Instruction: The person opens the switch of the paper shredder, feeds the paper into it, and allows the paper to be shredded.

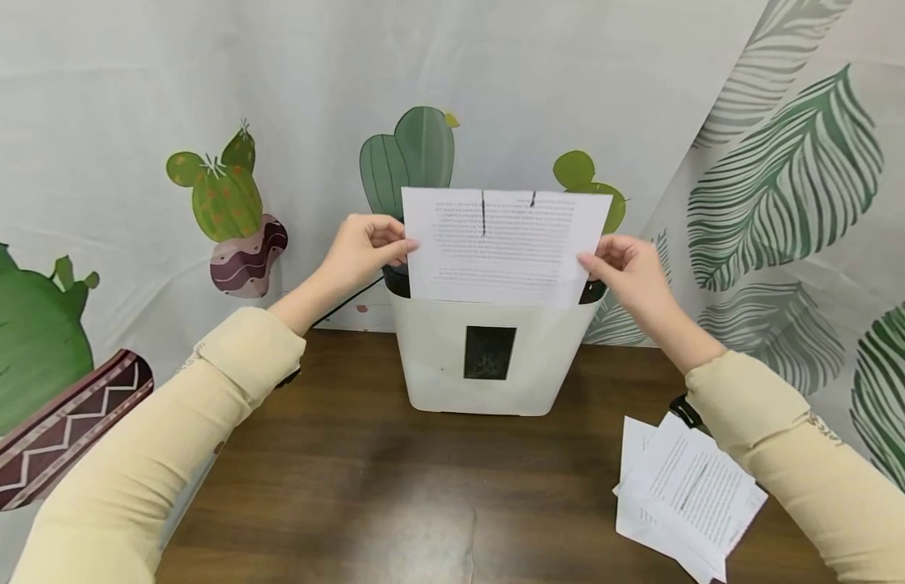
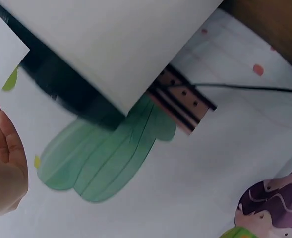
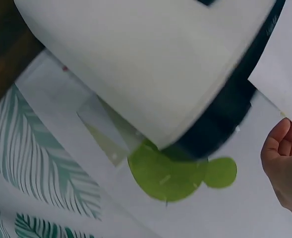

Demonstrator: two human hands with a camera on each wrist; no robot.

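A printed sheet of paper (image 1: pixel 496 251) stands upright over the dark top of a white paper shredder (image 1: pixel 431 357), with its lower edge hidden behind the front rim. Two short black marks run down from the sheet's upper edge. My left hand (image 1: pixel 368 247) pinches the left side of the sheet, thumb on the near face. On the opposite side my right hand (image 1: pixel 631 268) pinches the sheet the same way. In the left wrist view a corner of the paper (image 2: pixel 4 54) is beside the shredder's dark top (image 2: pixel 71 94). The right wrist view shows the fingers at the paper's edge (image 3: pixel 279 74).
Several loose printed sheets (image 1: pixel 689 495) lie overlapped on the brown wooden table (image 1: pixel 394 487), near my right forearm. A black cord (image 2: pixel 245 88) runs out beside the shredder. Behind it hangs a cloth (image 1: pixel 306 97) printed with cacti and leaves.
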